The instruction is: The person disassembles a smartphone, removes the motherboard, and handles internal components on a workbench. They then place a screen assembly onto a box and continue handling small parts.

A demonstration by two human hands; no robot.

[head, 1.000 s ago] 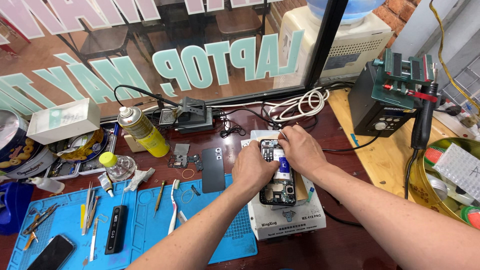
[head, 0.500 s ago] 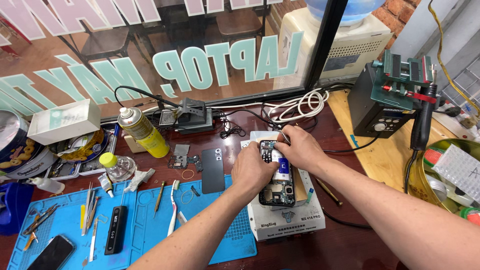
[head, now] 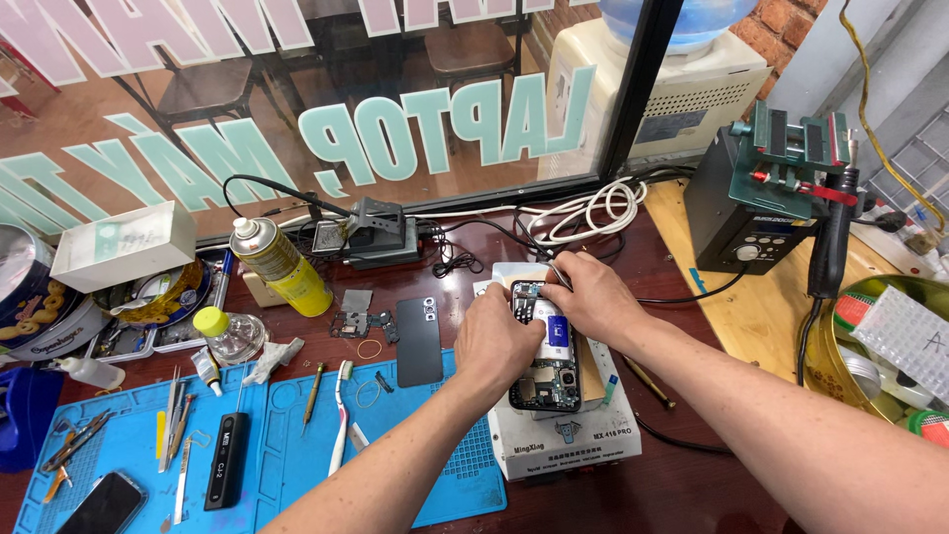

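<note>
Both hands meet over an opened phone [head: 547, 356], a dark rounded rectangle with its back cover off, so the glossy circuit boards, metal shields and a pale blue-white battery panel lie bare. The left hand [head: 497, 341] is curled along the phone's left edge, fingers closed against the frame and pinning it down. The right hand [head: 591, 300] sits at the top right corner, its fingers pinched shut around thin metal tweezers [head: 557, 269] whose slim shaft rises away from the person; the working tip is hidden under the fingers. The phone's long axis runs roughly away from the person, leaning a little to the left, with the camera end at the far side beneath the fingertips and the lower board nearest the wearer. It lies flat on a white boxy heating platform [head: 563, 445] with a smooth top, directly beneath both hands. Left of the left hand, a matte black back cover [head: 419, 340] lies flat, half on the dark red table and half on a ribbed blue silicone work mat [head: 297, 445]. Farther left beyond it stands a yellow cylindrical spray can [head: 280, 265], tilted. Beyond the right hand coils a bundle of white cable [head: 593, 210], and off to its right sits a dark, box-shaped soldering station [head: 746, 222].
</note>
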